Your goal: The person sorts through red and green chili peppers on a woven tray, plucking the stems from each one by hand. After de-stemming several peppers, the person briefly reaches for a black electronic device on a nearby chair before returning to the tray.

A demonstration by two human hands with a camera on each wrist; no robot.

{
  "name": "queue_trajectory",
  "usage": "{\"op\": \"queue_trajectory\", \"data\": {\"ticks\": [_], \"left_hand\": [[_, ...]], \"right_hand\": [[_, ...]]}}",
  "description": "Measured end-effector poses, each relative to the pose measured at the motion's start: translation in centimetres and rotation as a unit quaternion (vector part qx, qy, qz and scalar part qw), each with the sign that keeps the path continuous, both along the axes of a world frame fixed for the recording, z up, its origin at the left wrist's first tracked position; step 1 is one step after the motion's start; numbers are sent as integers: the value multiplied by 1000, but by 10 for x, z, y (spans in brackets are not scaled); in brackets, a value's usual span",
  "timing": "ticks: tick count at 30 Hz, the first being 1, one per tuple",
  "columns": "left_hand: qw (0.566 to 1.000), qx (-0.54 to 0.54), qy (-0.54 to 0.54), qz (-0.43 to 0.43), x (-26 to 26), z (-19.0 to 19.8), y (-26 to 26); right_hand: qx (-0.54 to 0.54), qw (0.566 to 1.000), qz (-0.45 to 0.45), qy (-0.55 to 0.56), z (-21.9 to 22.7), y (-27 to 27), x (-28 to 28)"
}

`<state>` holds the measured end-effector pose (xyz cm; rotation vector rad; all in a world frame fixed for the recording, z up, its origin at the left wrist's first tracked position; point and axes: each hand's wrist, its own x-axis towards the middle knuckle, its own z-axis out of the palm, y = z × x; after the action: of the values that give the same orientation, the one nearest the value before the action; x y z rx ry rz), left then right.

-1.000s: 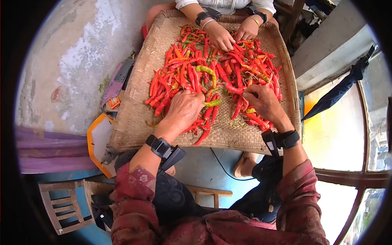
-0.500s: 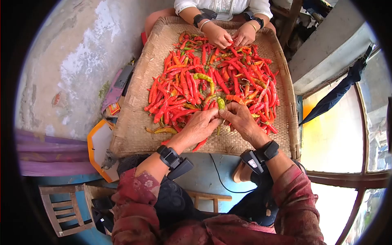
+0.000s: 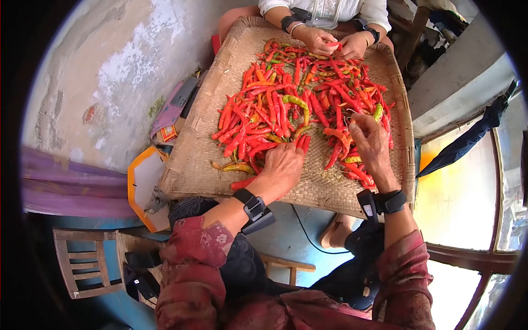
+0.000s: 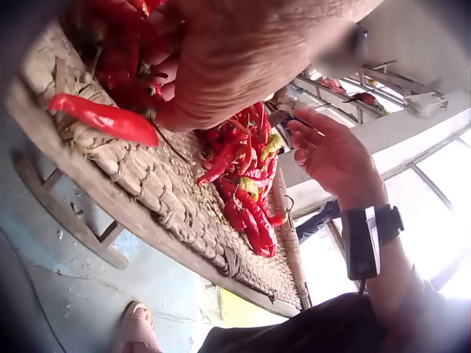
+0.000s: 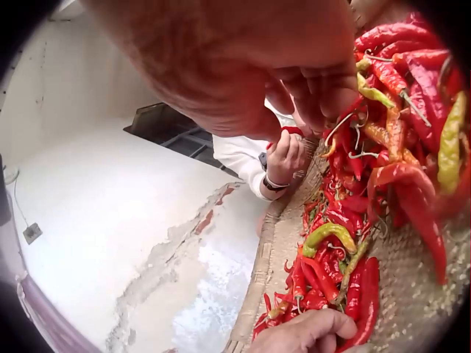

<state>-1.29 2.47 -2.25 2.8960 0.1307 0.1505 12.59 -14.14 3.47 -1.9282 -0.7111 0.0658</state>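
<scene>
Red, orange and yellow-green chili peppers (image 3: pixel 264 110) cover a woven bamboo tray (image 3: pixel 220 60) in two loose heaps. At the near edge of the left heap is my left hand (image 3: pixel 284 165), fingers curled down round red chili peppers (image 5: pixel 368 294) whose ends stick out past it. Its palm side is partly hidden. A single red chili pepper (image 4: pixel 103 119) lies at the tray's near rim below that hand. My right hand (image 3: pixel 369 144) hovers over the near part of the right heap, fingers loosely bent with nothing between them. A yellow-green chili pepper (image 3: pixel 378 112) lies just beyond it.
Across the tray sits another person, whose hands (image 3: pixel 330 45) hold a red chili pepper. A wall (image 3: pixel 110 82) stands on the left, a window (image 3: pixel 456 192) on the right. An orange-edged box (image 3: pixel 146 187) and a wooden chair (image 3: pixel 88 264) are at the left.
My hands came together at a yellow-green chili pepper, then parted. The right went right over its heap, where that pepper now lies; the left returned to the left heap. The view shifted.
</scene>
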Motion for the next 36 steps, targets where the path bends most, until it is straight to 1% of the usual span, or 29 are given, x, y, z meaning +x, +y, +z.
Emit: {"op": "queue_trajectory", "data": {"ticks": [1,2,3,4,5,6,7,8,10,12,13,14,15,16,17,19,20,22,23,24,26,27,28,30,31,32,33,34,36], "left_hand": [[999,-30,1,17,0,4,1],[998,-60,1,34,-1,8,1],[993,-108,-18,44,-4,19,1],[993,-107,-17,41,-5,21,2],[981,-187,-39,33,-6,22,3],[962,-267,-60,26,-6,25,3],[961,-267,-60,23,-7,28,3],[952,-302,-42,7,-8,32,2],[939,-341,-30,-2,-12,31,0],[955,-261,-124,-66,-15,24,-5],[955,-248,-132,-95,-15,22,-7],[955,-249,-134,-92,-16,19,-7],[946,-280,-134,-96,-17,20,-7],[936,-311,-135,-99,-18,20,-8],[936,-311,-136,-97,-17,21,-8],[928,-293,-228,10,-9,23,-5],[929,-293,-227,9,-7,23,-3],[905,-359,-221,59,-4,24,7],[864,-493,-99,34,0,22,17],[863,-493,-99,37,2,27,19],[823,-567,-21,28,3,36,21],[813,-580,-54,25,3,38,19],[814,-578,-54,27,6,37,17],[835,-534,-116,60,8,33,17],[836,-532,-117,64,7,33,17],[917,-387,-83,57,4,33,16],[971,-230,-46,48,2,33,14],[997,-67,-7,35,0,32,11],[999,-39,-5,25,-2,10,10]], "right_hand": [[-69,996,43,23,2,4,-12],[-89,994,68,-15,1,9,-26],[-148,982,114,-5,-5,11,-30],[-205,966,156,6,-11,12,-33],[-204,967,151,8,-15,14,-38],[-181,962,137,152,-17,17,-44],[-154,937,122,290,-19,19,-46],[-155,937,121,289,-23,20,-47],[10,900,101,424,-29,24,-46],[5,906,101,412,-32,26,-50],[12,906,88,414,-35,26,-54],[18,906,76,416,-39,26,-55],[56,891,80,444,-41,28,-54],[54,890,83,444,-41,26,-52],[51,907,85,409,-40,24,-51],[34,934,101,341,-37,22,-51],[34,934,100,342,-35,21,-53],[11,938,149,312,-26,20,-60],[19,939,173,297,-32,17,-61],[18,938,175,299,-28,16,-62],[-88,942,155,286,-12,15,-64],[-135,938,196,253,-11,11,-57],[-133,937,199,254,-7,9,-52],[-144,959,168,175,7,5,-46],[-146,976,128,102,13,1,-37],[-148,985,87,29,18,-5,-25],[-153,987,37,-37,22,-11,-13],[-158,982,-14,-103,27,-16,-2],[-173,966,-102,-162,34,-26,12]]}}
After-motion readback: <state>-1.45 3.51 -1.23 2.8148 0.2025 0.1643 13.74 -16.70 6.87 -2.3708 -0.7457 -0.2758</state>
